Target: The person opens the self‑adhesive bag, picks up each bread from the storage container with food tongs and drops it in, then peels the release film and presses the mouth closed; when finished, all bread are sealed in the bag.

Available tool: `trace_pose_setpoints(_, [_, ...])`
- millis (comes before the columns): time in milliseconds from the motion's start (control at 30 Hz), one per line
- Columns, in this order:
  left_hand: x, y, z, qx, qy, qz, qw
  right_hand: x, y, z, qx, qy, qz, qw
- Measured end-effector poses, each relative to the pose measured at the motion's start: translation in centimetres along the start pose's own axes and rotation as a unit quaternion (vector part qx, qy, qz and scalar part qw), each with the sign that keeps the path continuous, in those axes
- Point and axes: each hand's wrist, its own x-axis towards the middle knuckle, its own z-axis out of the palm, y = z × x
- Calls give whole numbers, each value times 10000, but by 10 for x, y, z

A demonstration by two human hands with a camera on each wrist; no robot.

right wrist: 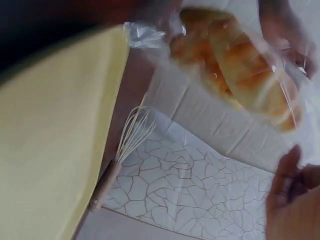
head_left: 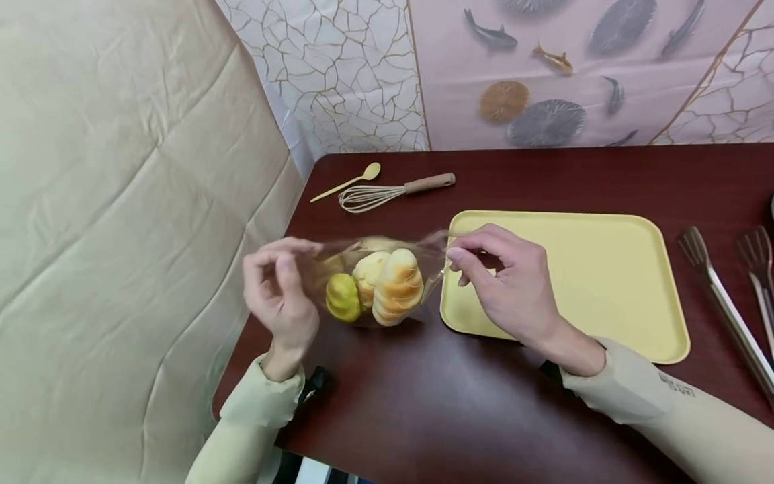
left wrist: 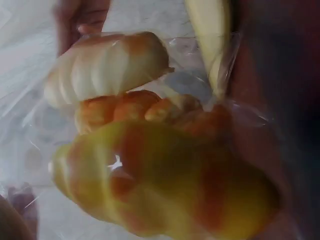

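The bag (head_left: 431, 259), clear and thin, is stretched between the two hands at the centre of the head frame, its upper edge pulled nearly level. The left hand (head_left: 281, 289), left of centre, has its fingers bent and grips the bag's left edge, the thumb standing up apart from the fingertips. The right hand (head_left: 514, 282), just right of centre, pinches the bag's right corner between thumb and forefinger, its other fingers curled underneath. Inside the bag, a browned, ridged roll (head_left: 399, 288) leans on the right, a green bun (head_left: 342, 297) sits low on the left, and a pale bun (head_left: 369, 272) lies between them; more bread behind is hard to make out. Whether the bag's bottom touches the table (head_left: 411, 396) cannot be told. In the left wrist view the bread fills the middle through the film, while the right wrist view shows the bag blurred at the upper right. A yellow tray (head_left: 605, 282) lies on the table at right of centre, the right hand over its left part. Above the bag, near the table's far left corner, a whisk (head_left: 393, 193) lies just beside a yellow spoon (head_left: 363, 177). Brown-headed metal utensils (head_left: 722, 292) run off the right edge. Patterned cloth (head_left: 353, 74) hangs across the top, and pale padded fabric (head_left: 115, 202) covers the left side.
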Motion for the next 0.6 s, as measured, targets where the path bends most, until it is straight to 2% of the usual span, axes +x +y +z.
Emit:
trace_pose_setpoints(33, [-2,-1,1,0,68,40,10000,0,-1,-1,5,-63,25,10000])
trace_pose_setpoints(100, [-4,-4,1,-65,-1,-149,9999,2,-1,-4,-44,-140,159,9998])
trace_pose_setpoints(200, [-5,-8,1,-205,-329,-667,9970,6,1,-9,104,-284,617,9976])
trace_pose_setpoints(300, [-5,-12,2,-296,-696,-1333,9882,10,7,-13,248,-480,1157,9918])
trace_pose_setpoints(400, [-3,-13,4,-352,-859,-1799,9793,12,15,-13,458,-628,1400,9871])
trace_pose_setpoints(500, [-1,-14,4,-382,-1044,-2066,9721,13,22,-12,744,-610,1486,9842])
trace_pose_setpoints(600, [1,-15,4,-335,-1181,-2170,9684,12,27,-11,985,-508,1602,9808])
